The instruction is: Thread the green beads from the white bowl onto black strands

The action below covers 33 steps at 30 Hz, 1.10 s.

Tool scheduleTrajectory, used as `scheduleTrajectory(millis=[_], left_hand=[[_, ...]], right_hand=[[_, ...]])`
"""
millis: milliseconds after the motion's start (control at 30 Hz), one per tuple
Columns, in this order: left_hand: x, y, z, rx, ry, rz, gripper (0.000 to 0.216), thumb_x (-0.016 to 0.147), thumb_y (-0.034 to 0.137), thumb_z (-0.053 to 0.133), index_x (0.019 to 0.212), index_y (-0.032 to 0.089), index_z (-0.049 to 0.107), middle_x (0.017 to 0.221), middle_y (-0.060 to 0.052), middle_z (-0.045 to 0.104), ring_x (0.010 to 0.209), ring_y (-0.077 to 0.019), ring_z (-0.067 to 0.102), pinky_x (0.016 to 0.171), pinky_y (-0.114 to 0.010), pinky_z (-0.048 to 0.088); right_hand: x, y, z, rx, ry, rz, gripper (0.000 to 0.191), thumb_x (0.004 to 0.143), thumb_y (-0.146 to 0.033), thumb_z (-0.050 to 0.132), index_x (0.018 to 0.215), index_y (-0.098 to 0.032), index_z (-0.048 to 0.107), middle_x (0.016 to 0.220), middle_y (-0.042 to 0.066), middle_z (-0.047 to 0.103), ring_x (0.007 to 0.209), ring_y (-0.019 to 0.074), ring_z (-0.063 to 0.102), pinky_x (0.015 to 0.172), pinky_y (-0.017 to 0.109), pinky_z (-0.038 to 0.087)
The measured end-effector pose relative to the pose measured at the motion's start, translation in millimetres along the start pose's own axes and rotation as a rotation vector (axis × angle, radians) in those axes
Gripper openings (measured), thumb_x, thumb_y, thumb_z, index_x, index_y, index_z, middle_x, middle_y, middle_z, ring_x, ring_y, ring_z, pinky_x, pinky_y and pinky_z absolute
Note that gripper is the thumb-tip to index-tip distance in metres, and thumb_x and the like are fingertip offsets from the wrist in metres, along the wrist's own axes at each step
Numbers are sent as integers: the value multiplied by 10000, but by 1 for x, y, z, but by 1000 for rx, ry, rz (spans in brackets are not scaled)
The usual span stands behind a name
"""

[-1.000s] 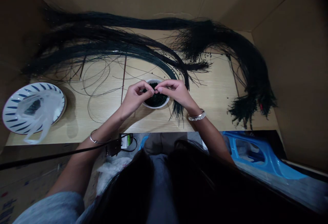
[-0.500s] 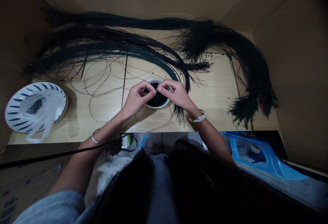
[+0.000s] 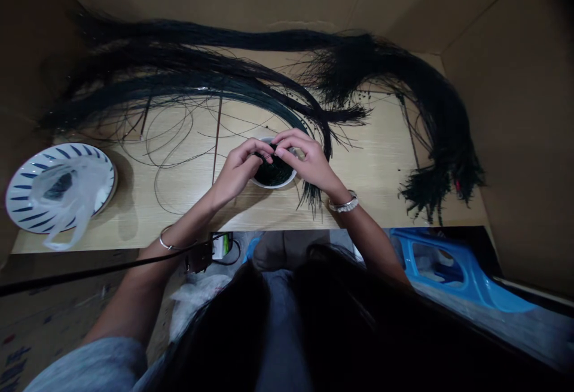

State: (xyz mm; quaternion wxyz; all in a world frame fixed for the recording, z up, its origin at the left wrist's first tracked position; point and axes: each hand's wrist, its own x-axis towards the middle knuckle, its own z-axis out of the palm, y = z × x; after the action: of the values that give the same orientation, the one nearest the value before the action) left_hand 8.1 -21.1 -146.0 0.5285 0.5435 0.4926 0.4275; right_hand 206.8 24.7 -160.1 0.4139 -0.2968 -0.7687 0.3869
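A small white bowl [image 3: 292,177] holds a mass of dark green bits too small to tell apart. Over its left rim, my left hand [image 3: 242,168] has its fingers curled in, the thumb drawn back a little from the fingertips. Across from it, my right hand [image 3: 307,156] closes thumb and fingers in a pinch. Both sets of fingertips nearly meet above the bowl; what is between them is too small to make out. Just right of the bowl, the tied end of a dark strand bundle [image 3: 313,196] fans out on the table [image 3: 179,201].
Long bundles of dark strands [image 3: 251,38] lie along the back, with a thick one [image 3: 443,111] curving down the right. Loose thin loops spread left of the bowl. A striped plate [image 3: 24,201] carries a plastic bag [image 3: 76,207]. Cardboard walls [image 3: 511,111] surround the table; a blue stool [image 3: 475,278] stands below.
My left thumb has pulled back from the fingertips. My right fingers have lifted and stretched slightly leftward over the bowl. The bundles and plate stay put.
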Motion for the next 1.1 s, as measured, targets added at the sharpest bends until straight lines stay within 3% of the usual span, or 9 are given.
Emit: scheduleTrajectory(millis=[267, 467, 633, 800, 900, 1100], left_hand=[[2, 7, -1, -88, -21, -75, 351, 967, 458, 521, 913, 161, 700, 836, -59, 668, 467, -66, 324, 437, -234, 182], [5, 5, -5, -79, -84, -120, 223, 854, 392, 691, 849, 170, 688, 775, -52, 684, 444, -60, 348, 429, -239, 208], [7, 4, -8, -101, -101, -151, 220, 817, 382, 725, 825, 168, 674, 747, -50, 693, 411, -55, 359, 404, -240, 206], [8, 6, -10, -164, -123, -240, 203, 799, 357, 723, 832, 167, 662, 779, -60, 722, 366, -59, 400, 357, -242, 187], [9, 7, -11, -157, -127, -266, 205, 788, 356, 714, 836, 166, 657, 831, -77, 742, 367, -69, 452, 342, -239, 156], [10, 6, -12, -165, -141, -289, 197, 777, 343, 708, 848, 169, 649, 862, -83, 754, 364, -62, 481, 328, -221, 147]], right_hand=[[1, 1, -1, -8, 4, 34, 225, 995, -398, 625, 886, -218, 706, 1112, 61, 710, 1087, 202, 663, 1043, 418, 508], [1, -1, 1, -12, -3, 57, 234, 982, -421, 638, 862, -233, 708, 1111, 59, 716, 1089, 208, 663, 1048, 415, 506], [1, -1, -1, -18, 0, 74, 268, 1001, -452, 600, 888, -243, 725, 1124, 53, 727, 1117, 216, 657, 1086, 437, 479], [1, 11, -8, -142, -49, 123, 182, 989, -293, 578, 936, -239, 744, 1201, 64, 704, 1185, 243, 623, 1135, 483, 422], [-2, 16, -6, -295, -98, 122, 140, 902, -182, 628, 943, -243, 747, 1315, 69, 652, 1282, 283, 545, 1170, 535, 383], [-10, 22, 3, -477, -151, 148, 187, 811, -162, 726, 980, -237, 754, 1564, 75, 469, 1480, 385, 310, 1217, 648, 300]])
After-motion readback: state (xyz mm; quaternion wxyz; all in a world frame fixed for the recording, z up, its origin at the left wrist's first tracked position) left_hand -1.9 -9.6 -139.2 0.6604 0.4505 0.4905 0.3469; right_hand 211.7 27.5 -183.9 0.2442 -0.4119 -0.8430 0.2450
